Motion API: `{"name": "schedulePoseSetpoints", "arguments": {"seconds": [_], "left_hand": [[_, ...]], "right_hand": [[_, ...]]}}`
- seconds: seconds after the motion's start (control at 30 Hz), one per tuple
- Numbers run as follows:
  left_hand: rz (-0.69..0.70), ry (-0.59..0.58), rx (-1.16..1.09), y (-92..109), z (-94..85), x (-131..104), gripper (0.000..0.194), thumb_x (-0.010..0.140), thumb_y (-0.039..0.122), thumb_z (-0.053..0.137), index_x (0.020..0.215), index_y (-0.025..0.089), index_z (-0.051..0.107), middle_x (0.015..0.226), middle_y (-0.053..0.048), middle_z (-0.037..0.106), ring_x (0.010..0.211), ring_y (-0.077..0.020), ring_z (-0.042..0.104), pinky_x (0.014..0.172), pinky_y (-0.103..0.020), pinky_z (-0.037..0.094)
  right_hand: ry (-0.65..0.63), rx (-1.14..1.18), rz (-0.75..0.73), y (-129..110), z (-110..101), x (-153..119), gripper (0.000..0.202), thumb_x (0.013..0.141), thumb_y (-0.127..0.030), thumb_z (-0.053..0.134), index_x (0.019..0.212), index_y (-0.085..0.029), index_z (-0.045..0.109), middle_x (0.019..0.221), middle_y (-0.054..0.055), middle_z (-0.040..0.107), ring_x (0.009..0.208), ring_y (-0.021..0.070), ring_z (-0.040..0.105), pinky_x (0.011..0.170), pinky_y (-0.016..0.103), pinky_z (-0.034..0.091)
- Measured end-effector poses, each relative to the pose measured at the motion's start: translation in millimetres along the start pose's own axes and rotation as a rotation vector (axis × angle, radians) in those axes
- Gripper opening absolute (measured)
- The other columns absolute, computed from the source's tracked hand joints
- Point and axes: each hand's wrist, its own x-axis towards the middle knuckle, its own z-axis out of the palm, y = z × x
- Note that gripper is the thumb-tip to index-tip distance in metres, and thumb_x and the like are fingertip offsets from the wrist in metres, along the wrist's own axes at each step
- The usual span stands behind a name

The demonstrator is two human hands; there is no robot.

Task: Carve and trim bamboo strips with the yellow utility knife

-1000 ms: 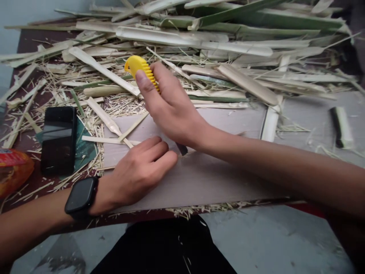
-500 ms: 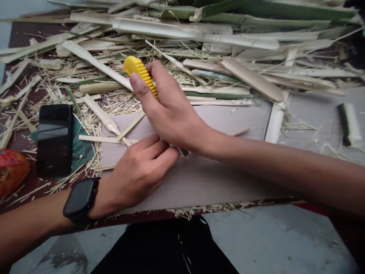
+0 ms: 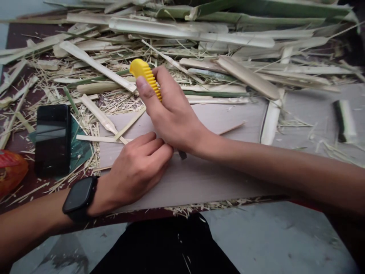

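My right hand (image 3: pixel 173 110) is wrapped round a yellow utility knife (image 3: pixel 146 78), its ribbed handle slanting up and left. The knife's dark blade (image 3: pixel 182 155) shows below that hand, close to the cardboard (image 3: pixel 199 182). My left hand (image 3: pixel 139 167) is closed just beside the blade, knuckles up, with a black smartwatch (image 3: pixel 80 198) on its wrist. A thin bamboo strip (image 3: pixel 103 168) runs in under the left hand, which appears to pinch it; the fingertips are hidden. Beyond the right wrist a thin strip end (image 3: pixel 232 128) sticks out; whether it is the same strip I cannot tell.
Split bamboo pieces (image 3: pixel 188 32) and shavings cover the back of the table. Several carved strips (image 3: pixel 98 114) lie left of my hands. A black phone (image 3: pixel 53 140) and an orange-red package (image 3: pixel 11 171) are at the left. A short bamboo piece (image 3: pixel 345 121) lies far right.
My right hand and the knife have shifted slightly right and down relative to the table. More of the thin strip end shows beyond the right wrist. The whole view has moved slightly.
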Motion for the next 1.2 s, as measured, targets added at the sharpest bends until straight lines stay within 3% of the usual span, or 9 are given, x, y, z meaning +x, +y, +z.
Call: {"name": "schedulePoseSetpoints", "arguments": {"seconds": [0.1, 0.4, 0.67, 1.2], "left_hand": [[0.001, 0.001, -0.004, -0.1, -1.3, 0.0, 0.017, 0.092, 0.003, 0.054, 0.078, 0.013, 0.057, 0.076, -0.005, 0.06, 0.07, -0.0166, 0.049, 0.062, -0.029, 0.043], [-0.047, -0.038, -0.049, -0.7, -0.3, 0.8, 0.021, 0.095, 0.006, 0.052, 0.077, 0.015, 0.055, 0.075, -0.004, 0.059, 0.071, -0.0159, 0.052, 0.063, -0.029, 0.045], [0.004, -0.012, -0.004, -1.5, -0.3, 2.0, 0.02, 0.094, 0.004, 0.05, 0.08, 0.016, 0.057, 0.074, -0.002, 0.062, 0.07, -0.0151, 0.052, 0.061, -0.028, 0.045], [0.022, -0.026, -0.027, -3.9, 2.9, 4.8, 0.016, 0.094, 0.004, 0.051, 0.086, 0.016, 0.056, 0.078, -0.003, 0.063, 0.074, -0.0157, 0.057, 0.064, -0.028, 0.048]], "right_hand": [[-0.036, -0.051, 0.026, -0.4, -0.8, -0.3, 0.023, 0.106, -0.04, 0.041, 0.087, -0.028, 0.034, 0.075, -0.003, 0.056, 0.069, 0.0157, 0.055, 0.067, 0.031, 0.039], [0.015, 0.019, 0.04, 2.0, -2.1, 6.4, 0.028, 0.104, -0.042, 0.043, 0.082, -0.029, 0.033, 0.082, -0.001, 0.06, 0.073, 0.0159, 0.057, 0.064, 0.034, 0.036], [0.007, -0.069, 0.002, 2.4, 1.0, 4.5, 0.027, 0.106, -0.04, 0.039, 0.084, -0.027, 0.031, 0.081, -0.001, 0.059, 0.076, 0.016, 0.056, 0.068, 0.03, 0.039], [-0.019, -0.147, -0.003, 4.7, -1.9, 14.1, 0.033, 0.105, -0.041, 0.042, 0.076, -0.027, 0.034, 0.078, 0.002, 0.054, 0.071, 0.0164, 0.047, 0.066, 0.033, 0.029]]}}
